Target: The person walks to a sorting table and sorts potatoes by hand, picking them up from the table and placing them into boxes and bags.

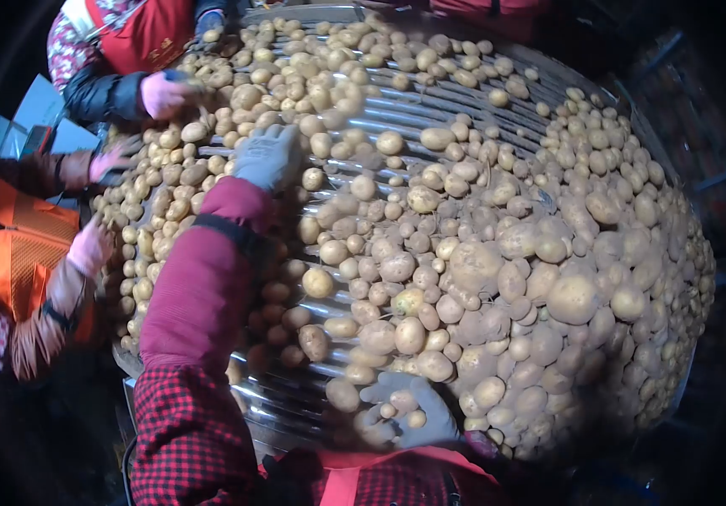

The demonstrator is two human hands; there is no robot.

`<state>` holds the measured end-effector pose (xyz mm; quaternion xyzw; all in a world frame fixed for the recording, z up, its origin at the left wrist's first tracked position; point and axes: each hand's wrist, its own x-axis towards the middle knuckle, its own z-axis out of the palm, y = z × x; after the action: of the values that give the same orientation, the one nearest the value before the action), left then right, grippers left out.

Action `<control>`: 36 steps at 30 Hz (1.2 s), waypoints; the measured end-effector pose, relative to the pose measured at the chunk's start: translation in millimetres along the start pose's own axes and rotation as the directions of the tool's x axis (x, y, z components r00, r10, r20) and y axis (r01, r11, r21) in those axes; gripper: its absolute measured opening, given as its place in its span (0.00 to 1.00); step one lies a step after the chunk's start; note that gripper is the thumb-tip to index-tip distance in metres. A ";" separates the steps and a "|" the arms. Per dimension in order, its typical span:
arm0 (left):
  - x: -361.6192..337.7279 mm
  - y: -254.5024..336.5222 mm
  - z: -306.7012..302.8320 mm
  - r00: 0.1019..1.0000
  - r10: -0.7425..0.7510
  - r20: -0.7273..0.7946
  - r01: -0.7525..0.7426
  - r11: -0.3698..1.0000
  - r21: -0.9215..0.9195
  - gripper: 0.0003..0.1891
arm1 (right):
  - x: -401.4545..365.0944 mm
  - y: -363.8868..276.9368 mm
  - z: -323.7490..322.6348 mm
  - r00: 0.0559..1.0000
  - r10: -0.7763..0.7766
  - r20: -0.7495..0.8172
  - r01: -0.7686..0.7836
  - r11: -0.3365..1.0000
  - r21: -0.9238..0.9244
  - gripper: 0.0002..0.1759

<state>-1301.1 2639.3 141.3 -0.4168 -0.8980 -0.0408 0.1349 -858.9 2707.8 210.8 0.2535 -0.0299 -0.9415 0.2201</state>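
Note:
My left hand (268,158), in a grey glove, reaches far forward over the potatoes (295,88) at the upper left of the rollers. Its back faces up and its fingers stretch forward, with no potato visible in them. Close to my body, my right hand (418,413), also gloved in grey, is turned palm up and curls round a few small potatoes (402,401). Metal rollers (396,118) show between the two hands. A large heap of soil-dusted potatoes (498,261) lies to the right.
Two co-workers stand along the left side. One has a pink-gloved hand (164,94) at the upper left; the other, in an orange vest (21,244), has both hands by the potatoes. The machine's metal rim (650,135) curves round the right.

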 end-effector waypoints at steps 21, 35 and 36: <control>55.8 -30.4 -13.0 0.940 0.005 0.340 -0.043 0.994 0.104 0.22 | 3.1 4.8 -58.6 0.994 0.023 -0.105 -0.039 0.987 -0.157 0.25; 54.9 -4.0 -5.2 0.942 -0.107 0.318 0.107 0.994 0.018 0.21 | 18.1 1.4 -71.4 0.979 0.201 -0.037 -0.198 0.977 0.072 0.28; 54.5 -7.5 -8.6 0.931 -0.098 0.351 0.112 0.993 -0.020 0.21 | 14.8 -2.8 -59.2 0.985 0.170 0.000 -0.170 0.984 0.052 0.27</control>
<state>-1338.6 2673.0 164.8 -0.3713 -0.9277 0.0087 -0.0374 -842.5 2707.3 151.9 0.2576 -0.0755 -0.9176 0.2932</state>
